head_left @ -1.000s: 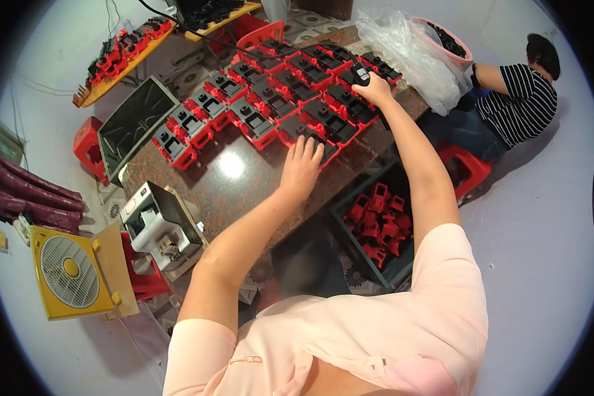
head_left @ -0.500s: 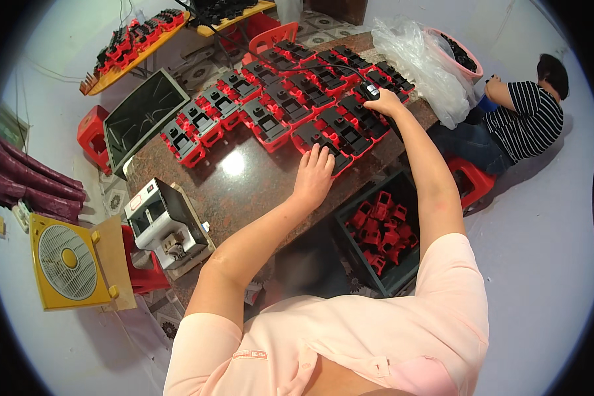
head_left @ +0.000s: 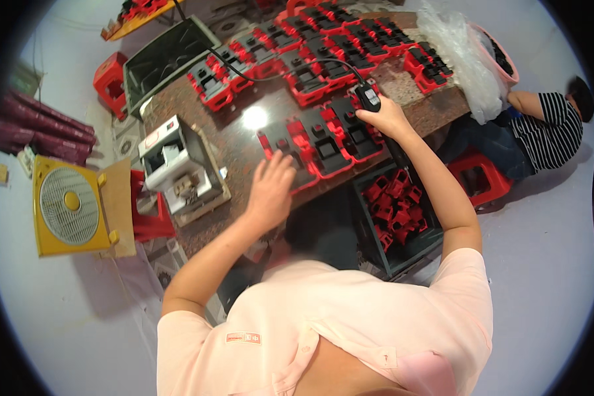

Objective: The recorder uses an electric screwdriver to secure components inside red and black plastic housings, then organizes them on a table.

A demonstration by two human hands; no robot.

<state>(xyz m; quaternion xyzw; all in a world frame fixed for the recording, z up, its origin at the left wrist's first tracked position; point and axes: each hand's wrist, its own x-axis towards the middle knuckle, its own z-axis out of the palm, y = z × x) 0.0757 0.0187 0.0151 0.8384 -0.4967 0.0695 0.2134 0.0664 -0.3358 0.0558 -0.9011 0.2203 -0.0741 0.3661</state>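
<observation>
My right hand (head_left: 388, 119) is closed round a black corded hand tool (head_left: 368, 98); its cable arches back over the table. The tool's lower end is hard to make out. Under and beside it lies a row of several red-and-black plastic units (head_left: 325, 146), set side by side near the table's front edge. My left hand (head_left: 272, 188) has its fingers stretched out and a little apart, with the fingertips at the left end of that row, on or against the last unit (head_left: 282, 146). It grips nothing.
More red-and-black units (head_left: 308, 78) stand farther back on the brown stone table (head_left: 234, 148). Left of them sits a white-and-black machine (head_left: 181, 165). Below the front edge, a dark crate (head_left: 412, 257) holds red parts. A person in a striped shirt (head_left: 553, 125) sits at the right.
The front row has shifted left, so a gap now separates it from the units behind. Both my hands have moved left along with it, and the head view has shifted.
</observation>
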